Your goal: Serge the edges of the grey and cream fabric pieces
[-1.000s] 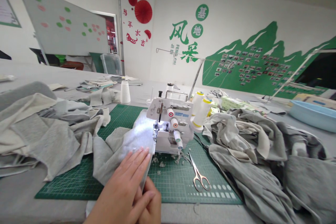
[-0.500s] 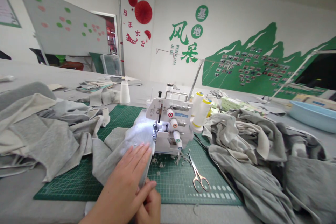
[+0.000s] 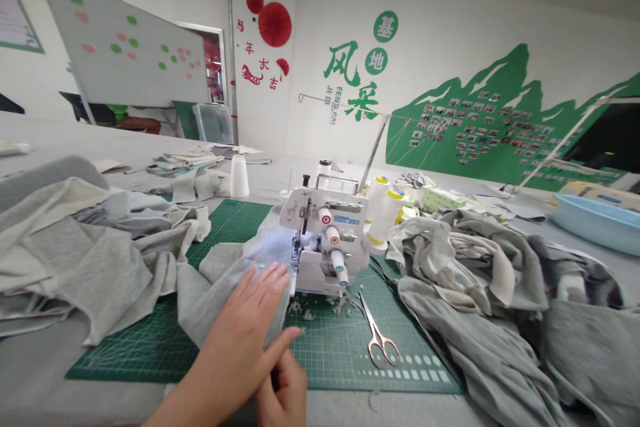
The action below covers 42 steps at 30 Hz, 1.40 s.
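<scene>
Big heap of grey knit cloth slumped over the left end of the grey table, spilling onto the green cutting mat. A white thread cone stands on the table just beyond the mat.

The action's in the middle. The person's left hand comes in from the near left and lies flat on a piece of grey knit fabric, fingers stretched out and pressing down rather than gripping, with the fingertips close to the front of the machine. That fabric sits on the mat, its far part running up to the needle area of a white overlock machine. The right hand is down at the near edge of the mat, just below the fabric, with its fingers curled. Can't really tell if it's pinching anything from here.

Bits of lint are scattered on the mat in front of the machine, and gold-handled scissors lie open to their right. Two large thread cones sit on the machine's right side. Further right there's another grey cloth pile — and a pale blue plastic basin at the far right.
</scene>
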Each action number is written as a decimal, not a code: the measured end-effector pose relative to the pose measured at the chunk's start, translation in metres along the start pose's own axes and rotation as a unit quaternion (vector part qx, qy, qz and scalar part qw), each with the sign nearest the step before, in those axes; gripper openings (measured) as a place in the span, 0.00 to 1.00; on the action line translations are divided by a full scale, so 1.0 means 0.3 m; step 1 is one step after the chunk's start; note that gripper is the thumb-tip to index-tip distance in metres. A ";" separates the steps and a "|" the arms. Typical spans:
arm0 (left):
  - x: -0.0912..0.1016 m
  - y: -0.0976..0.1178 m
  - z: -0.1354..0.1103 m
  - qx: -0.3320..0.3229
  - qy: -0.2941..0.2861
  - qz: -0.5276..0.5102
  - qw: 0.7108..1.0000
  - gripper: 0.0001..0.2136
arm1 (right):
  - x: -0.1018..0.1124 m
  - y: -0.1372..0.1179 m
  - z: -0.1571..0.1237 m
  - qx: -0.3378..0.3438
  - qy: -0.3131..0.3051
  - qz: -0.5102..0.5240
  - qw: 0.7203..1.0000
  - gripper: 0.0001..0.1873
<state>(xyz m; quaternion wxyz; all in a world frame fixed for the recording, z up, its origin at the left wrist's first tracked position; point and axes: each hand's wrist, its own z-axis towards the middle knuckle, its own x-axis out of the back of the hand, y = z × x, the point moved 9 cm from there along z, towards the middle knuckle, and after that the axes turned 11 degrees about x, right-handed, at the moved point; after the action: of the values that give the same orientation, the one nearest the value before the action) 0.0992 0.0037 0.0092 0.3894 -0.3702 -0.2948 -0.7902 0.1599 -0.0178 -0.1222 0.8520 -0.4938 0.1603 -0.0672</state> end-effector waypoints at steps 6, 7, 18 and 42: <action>0.053 -0.004 -0.065 -0.001 0.032 -0.030 0.999 0.27 | 0.005 0.029 -0.016 -0.014 0.003 -0.006 1.000 0.24; 0.060 -0.003 -0.073 -0.001 0.038 -0.031 0.999 0.27 | 0.004 0.035 -0.019 -0.018 0.004 -0.004 1.000 0.24; 0.030 0.007 -0.071 -0.010 0.028 -0.003 1.000 0.28 | 0.016 0.027 -0.020 -0.008 0.020 -0.022 1.000 0.24; 0.000 -0.017 0.006 0.000 0.028 -0.011 1.000 0.20 | -0.028 -0.013 0.007 0.002 -0.057 0.028 0.998 0.23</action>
<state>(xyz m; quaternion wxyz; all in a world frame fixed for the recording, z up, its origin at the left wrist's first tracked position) 0.0956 0.0079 0.0092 0.3891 -0.3447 -0.2880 -0.8042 0.1530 -0.0159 -0.1161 0.8622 -0.4906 0.1253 -0.0158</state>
